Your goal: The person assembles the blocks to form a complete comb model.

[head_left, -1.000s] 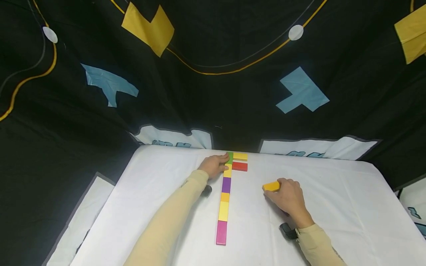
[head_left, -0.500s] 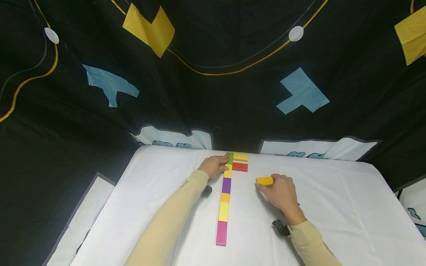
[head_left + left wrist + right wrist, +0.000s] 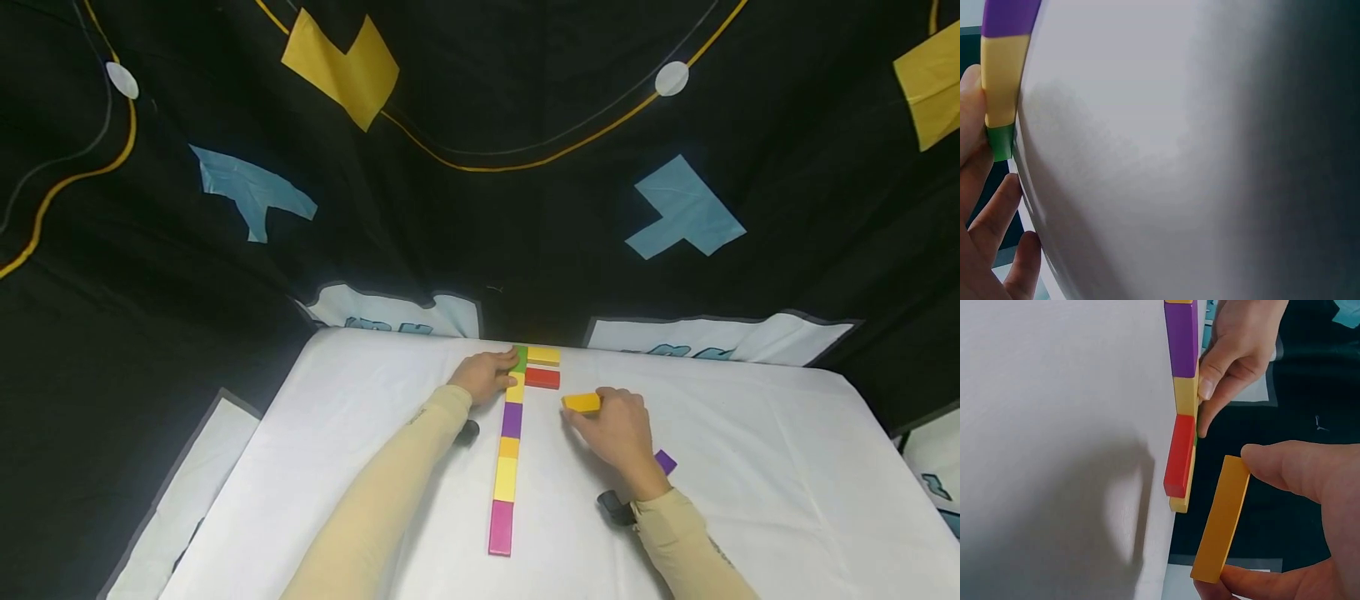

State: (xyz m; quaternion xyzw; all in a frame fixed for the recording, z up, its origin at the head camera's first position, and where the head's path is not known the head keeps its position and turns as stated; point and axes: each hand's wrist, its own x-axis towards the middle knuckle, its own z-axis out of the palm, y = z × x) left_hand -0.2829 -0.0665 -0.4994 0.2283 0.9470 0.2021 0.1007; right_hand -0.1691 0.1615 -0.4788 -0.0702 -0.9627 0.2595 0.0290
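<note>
My left hand (image 3: 482, 377) reaches the far end of a straight row of wooden blocks. Its thumb touches the side of a yellow block (image 3: 516, 387) and a finger touches the green block (image 3: 521, 357) beyond; the other fingers are extended in the left wrist view. From the green block a second yellow block (image 3: 543, 356) sticks out to the right, with a red block (image 3: 542, 378) just nearer, beside the row. Right of these, above the table, my right hand (image 3: 621, 425) pinches an orange-yellow block (image 3: 1221, 519) by its ends between thumb and fingers.
Toward me the row continues with purple (image 3: 512, 420), orange (image 3: 508, 447), pale yellow (image 3: 505, 478) and pink (image 3: 500, 528) blocks. A loose purple block (image 3: 665, 462) lies partly behind my right wrist. White cloth covers the table (image 3: 750, 467); a black curtain (image 3: 480, 250) hangs behind its far edge.
My right hand has moved left and a little farther away with the orange-yellow block, toward the red block. The loose purple block has come into sight. My left hand stays put.
</note>
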